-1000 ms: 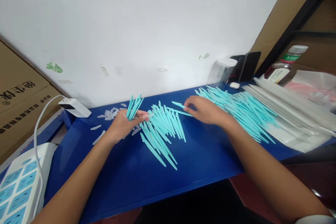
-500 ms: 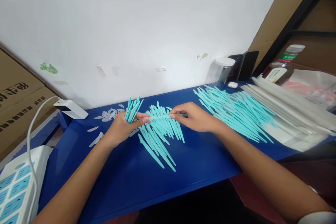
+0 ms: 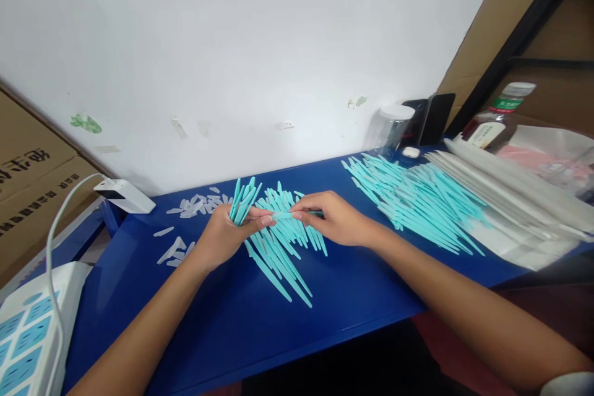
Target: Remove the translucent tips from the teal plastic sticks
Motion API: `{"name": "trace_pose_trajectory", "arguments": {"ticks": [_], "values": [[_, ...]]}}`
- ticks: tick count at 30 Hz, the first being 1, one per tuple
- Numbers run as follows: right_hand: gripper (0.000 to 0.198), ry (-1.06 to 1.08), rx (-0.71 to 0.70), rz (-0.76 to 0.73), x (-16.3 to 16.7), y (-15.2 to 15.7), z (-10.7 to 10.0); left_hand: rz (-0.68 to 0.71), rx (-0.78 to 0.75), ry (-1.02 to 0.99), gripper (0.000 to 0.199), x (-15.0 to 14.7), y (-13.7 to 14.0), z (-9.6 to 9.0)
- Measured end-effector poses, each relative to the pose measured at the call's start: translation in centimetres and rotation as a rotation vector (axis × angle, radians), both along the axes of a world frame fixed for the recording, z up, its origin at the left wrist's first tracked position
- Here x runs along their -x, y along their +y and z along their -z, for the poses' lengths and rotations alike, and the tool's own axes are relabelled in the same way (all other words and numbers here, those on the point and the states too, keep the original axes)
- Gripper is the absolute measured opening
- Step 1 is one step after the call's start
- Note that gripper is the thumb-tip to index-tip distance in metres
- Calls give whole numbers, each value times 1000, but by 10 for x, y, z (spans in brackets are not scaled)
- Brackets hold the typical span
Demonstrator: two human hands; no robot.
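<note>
My left hand [image 3: 227, 230] is closed round a bundle of slim turquoise sticks [image 3: 244, 201] shaped like eyebrow razors, their ends standing up beside the thumb. Its thumb and finger also pinch the pale end of one more razor [image 3: 281, 216]. My right hand [image 3: 328, 218] pinches that same razor near its middle, and its other end shows under the fingers. Below both hands a loose pile of turquoise razors [image 3: 278, 257] lies on the blue table [image 3: 223, 328]. Small clear plastic covers [image 3: 197, 205] are scattered beside my left hand.
A larger pile of turquoise razors [image 3: 413, 198] lies to the right, next to stacked white plastic sleeves [image 3: 515, 192]. Behind stand a clear jar [image 3: 393, 130], phones [image 3: 439, 119] and a bottle [image 3: 499, 117]. A power strip [image 3: 32, 328] and a white device [image 3: 125, 195] are at left.
Both hands have shifted slightly down. They are a little closer together along the razor, and the bundle in my left hand has tilted rightward.
</note>
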State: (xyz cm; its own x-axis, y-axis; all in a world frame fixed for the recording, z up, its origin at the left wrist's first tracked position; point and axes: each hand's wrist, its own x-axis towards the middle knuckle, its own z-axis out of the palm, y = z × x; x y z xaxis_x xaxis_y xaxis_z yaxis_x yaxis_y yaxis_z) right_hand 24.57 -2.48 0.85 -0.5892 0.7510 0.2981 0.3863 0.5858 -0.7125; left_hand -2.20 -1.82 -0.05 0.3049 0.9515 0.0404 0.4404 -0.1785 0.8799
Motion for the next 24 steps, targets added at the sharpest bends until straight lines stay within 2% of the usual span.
{"name": "trace_pose_trajectory", "arguments": {"ticks": [3,5,7,9,11,13,15,17,20,24], "values": [[32,-39,-58,116,-14,9,-4,-76,-111,113,44,5,4,-5],[31,-165,-165,350,-36,18,-7,-196,-198,269,48,16,10,-10],[28,-398,-225,671,-65,29,-8,-292,-244,440,51,33,18,-16],[29,-611,-141,863,-94,38,-7,-247,-218,567,49,50,24,-23],[29,-751,-61,913,-115,44,-4,-147,-165,648,45,62,27,-29],[26,-807,-71,965,-122,47,-2,-21,-105,696,42,68,28,-33],[25,-758,-135,957,-115,47,0,89,-57,704,39,67,27,-34],[24,-634,-157,805,-99,45,2,143,-20,686,39,62,25,-32],[21,-486,-74,501,-70,41,7,160,27,664,39,56,23,-27],[13,-500,-17,401,-50,35,15,188,47,631,37,54,23,-22]]}}
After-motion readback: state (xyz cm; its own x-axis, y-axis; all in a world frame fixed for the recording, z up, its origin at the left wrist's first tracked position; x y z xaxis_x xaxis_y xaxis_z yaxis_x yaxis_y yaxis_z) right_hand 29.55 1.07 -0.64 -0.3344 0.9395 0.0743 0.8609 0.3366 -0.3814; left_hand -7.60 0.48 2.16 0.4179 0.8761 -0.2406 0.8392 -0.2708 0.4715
